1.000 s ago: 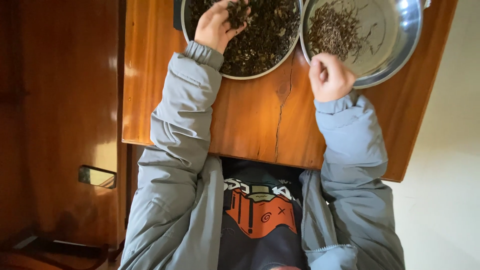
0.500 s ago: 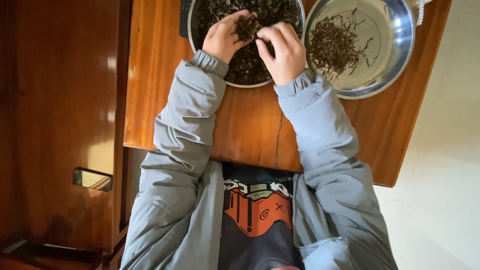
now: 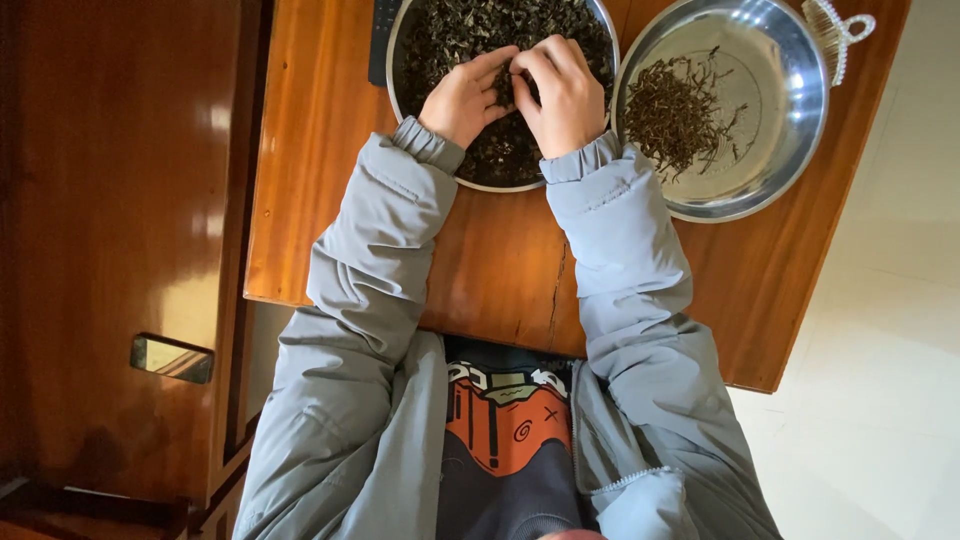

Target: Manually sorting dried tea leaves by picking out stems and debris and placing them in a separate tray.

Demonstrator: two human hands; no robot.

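Both hands work in the heaped dark-leaf basin [image 3: 470, 40] at twelve o'clock on the counter [image 3: 330, 180]: the left hand [image 3: 462, 98] and right hand [image 3: 562, 92] meet, fingertips pinched shut on a small clump of leaves. This looks like the picking-over step. The sorted stems [image 3: 680, 115] lie in the steel bowl [image 3: 790, 150] at one o'clock, strands pointing every way, no single long axis.

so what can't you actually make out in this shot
Head view only:
- What the left hand and right hand pinch: the fingertips meet over the dark leaves, which hide it.
- The far rim of the left bowl: cut by the top edge.
- The dark flat thing behind it: mostly covered.
- The comb-like item by the steel bowl: too small.
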